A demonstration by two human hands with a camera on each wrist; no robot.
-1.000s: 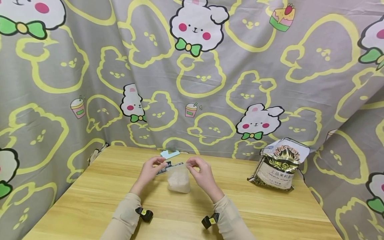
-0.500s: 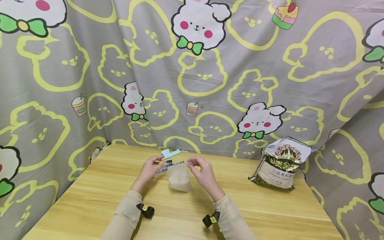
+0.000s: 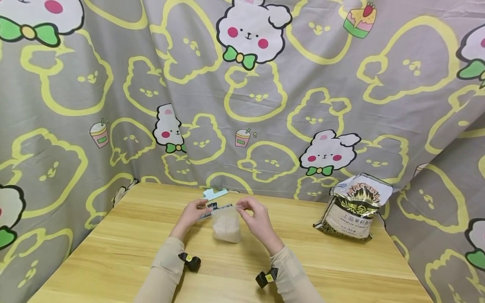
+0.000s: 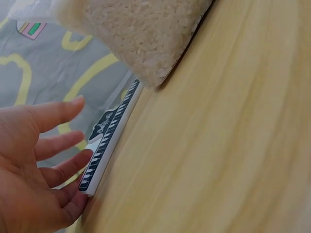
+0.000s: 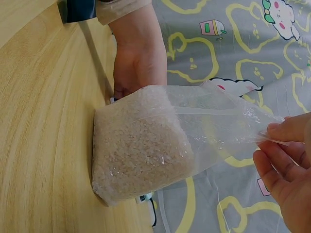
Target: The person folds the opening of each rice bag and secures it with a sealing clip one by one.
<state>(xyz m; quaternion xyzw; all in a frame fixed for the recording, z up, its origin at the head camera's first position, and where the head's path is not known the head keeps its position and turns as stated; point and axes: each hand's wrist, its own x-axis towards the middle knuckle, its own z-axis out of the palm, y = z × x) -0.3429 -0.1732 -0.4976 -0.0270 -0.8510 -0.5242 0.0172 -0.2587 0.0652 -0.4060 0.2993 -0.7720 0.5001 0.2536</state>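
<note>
A clear plastic bag of rice [image 3: 226, 227] stands on the table, its loose top drawn up. My right hand [image 3: 255, 216] pinches the gathered top of the bag between thumb and fingers, as the right wrist view shows closely. Behind the bag lies a sealing clip [image 4: 109, 141] with a black-and-white piano-key pattern and a dark tab. My left hand [image 4: 36, 165] is at one end of this clip, its lower fingers touching it while the thumb stands apart. The far end of the clip passes behind the rice bag.
A light blue clip [image 3: 216, 194] lies near the table's back edge. At the right stands a large printed rice sack [image 3: 350, 210]. The wooden table [image 3: 341, 269] meets a patterned cloth curtain [image 3: 265, 97] behind and at both sides.
My left forearm has shifted slightly to the right, and the left hand has turned a little at the clip. The right hand keeps its pinch on the bag, which stays in place.
</note>
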